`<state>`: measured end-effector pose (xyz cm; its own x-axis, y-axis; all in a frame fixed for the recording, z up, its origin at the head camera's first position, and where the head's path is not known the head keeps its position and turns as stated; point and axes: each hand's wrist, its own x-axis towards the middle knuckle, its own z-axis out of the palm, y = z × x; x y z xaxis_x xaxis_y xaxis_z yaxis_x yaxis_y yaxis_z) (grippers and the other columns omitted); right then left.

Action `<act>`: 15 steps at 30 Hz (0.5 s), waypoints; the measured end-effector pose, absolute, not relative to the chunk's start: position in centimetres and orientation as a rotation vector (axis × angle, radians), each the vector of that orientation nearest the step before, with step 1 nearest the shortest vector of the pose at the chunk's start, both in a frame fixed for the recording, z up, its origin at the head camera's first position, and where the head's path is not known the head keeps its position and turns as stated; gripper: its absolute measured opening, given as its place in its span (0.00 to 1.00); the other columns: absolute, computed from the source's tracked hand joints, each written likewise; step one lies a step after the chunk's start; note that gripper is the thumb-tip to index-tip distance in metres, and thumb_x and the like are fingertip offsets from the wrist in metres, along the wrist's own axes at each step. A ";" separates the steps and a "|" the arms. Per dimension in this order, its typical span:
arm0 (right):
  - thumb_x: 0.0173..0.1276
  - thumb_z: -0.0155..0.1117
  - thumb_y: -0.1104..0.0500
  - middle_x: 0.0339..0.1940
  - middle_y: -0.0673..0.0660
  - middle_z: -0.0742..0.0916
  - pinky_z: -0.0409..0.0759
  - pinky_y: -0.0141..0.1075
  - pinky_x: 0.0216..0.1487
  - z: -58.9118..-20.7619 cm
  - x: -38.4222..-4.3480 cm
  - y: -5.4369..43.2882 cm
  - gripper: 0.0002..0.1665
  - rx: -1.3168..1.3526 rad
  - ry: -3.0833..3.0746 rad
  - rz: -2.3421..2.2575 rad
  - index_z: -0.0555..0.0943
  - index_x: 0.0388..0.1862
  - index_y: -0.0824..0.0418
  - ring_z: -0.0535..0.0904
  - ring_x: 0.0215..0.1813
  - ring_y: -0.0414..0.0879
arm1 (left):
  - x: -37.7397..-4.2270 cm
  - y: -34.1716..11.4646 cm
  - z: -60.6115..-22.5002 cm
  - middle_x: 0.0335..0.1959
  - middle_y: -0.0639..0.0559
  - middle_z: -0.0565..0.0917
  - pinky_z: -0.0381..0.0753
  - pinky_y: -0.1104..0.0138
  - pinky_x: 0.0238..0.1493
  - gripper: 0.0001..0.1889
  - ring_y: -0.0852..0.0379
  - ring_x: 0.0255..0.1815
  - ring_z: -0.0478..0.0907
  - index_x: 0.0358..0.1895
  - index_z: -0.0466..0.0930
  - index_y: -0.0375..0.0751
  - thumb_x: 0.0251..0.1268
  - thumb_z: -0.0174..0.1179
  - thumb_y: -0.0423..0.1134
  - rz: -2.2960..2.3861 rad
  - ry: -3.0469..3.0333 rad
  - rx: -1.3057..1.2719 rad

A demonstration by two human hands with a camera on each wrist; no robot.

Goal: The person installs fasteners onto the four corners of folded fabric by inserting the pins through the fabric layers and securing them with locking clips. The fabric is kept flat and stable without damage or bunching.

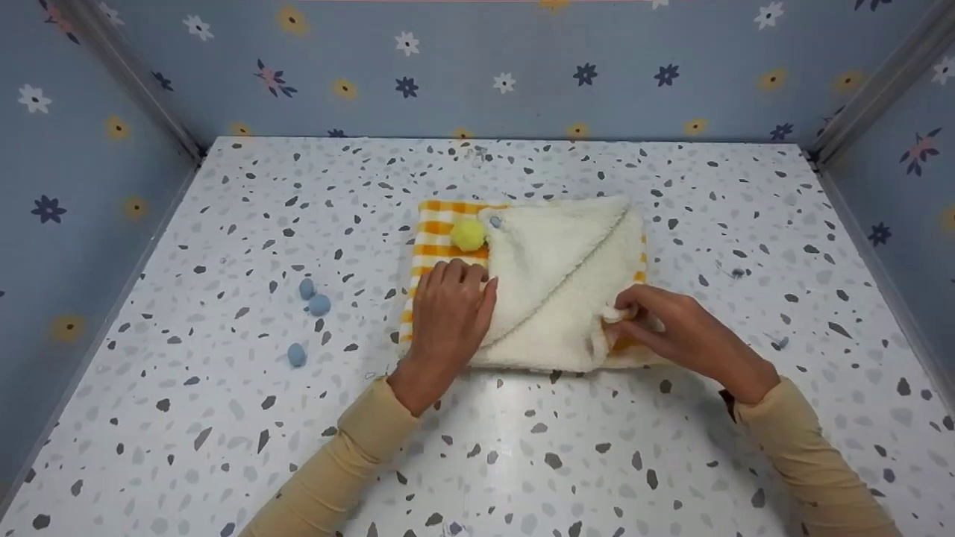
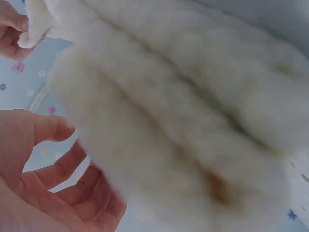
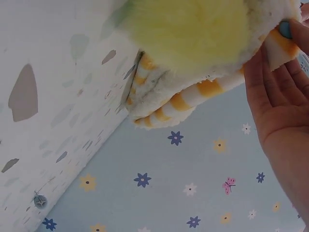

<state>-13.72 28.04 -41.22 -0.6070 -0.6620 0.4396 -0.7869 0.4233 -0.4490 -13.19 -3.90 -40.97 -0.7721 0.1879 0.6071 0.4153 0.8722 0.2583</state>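
The right hand [image 1: 675, 321] pinches the soft, likely light blanket [image 1: 548, 280] by its edge, a sensible hold, while the left hand [image 1: 450, 306] rests, fingers loosely spread.

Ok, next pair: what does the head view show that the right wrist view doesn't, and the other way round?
Only the head view: three loose blue pieces on the table, left of the cloth, and the tan sleeves.

Only the right wrist view: the palm side of the right hand and a small blue piece right next to that hand.

Both: the right hand pinching the fleece-and-check cloth, the speckled table, the flowered wall, and a yellow pom-pom, though I can't tell whether it is the same one.
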 end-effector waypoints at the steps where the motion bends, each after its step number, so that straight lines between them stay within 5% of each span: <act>1: 0.60 0.75 0.73 0.40 0.49 0.84 0.76 0.24 0.42 -41.2 -13.7 28.0 0.18 1.280 -2.479 0.942 0.79 0.46 0.61 0.82 0.39 0.40 | -13.3 -4.4 -41.0 0.35 0.43 0.83 0.79 0.56 0.41 0.08 0.44 0.38 0.80 0.37 0.85 0.36 0.71 0.67 0.38 -0.510 -2.457 -0.417; 15: 0.60 0.76 0.71 0.38 0.48 0.84 0.76 0.24 0.41 -41.3 -13.8 28.1 0.18 1.278 -2.484 0.943 0.79 0.44 0.61 0.82 0.38 0.40 | -14.0 -11.0 -42.0 0.39 0.32 0.81 0.77 0.49 0.41 0.16 0.35 0.40 0.77 0.43 0.82 0.27 0.76 0.61 0.42 -0.244 -2.545 -0.112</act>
<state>-13.83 28.10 -41.27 -0.6092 -0.6619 0.4368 -0.7850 0.4252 -0.4506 -14.02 -10.95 -42.02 -0.8316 0.0277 0.5547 0.1324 0.9798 0.1496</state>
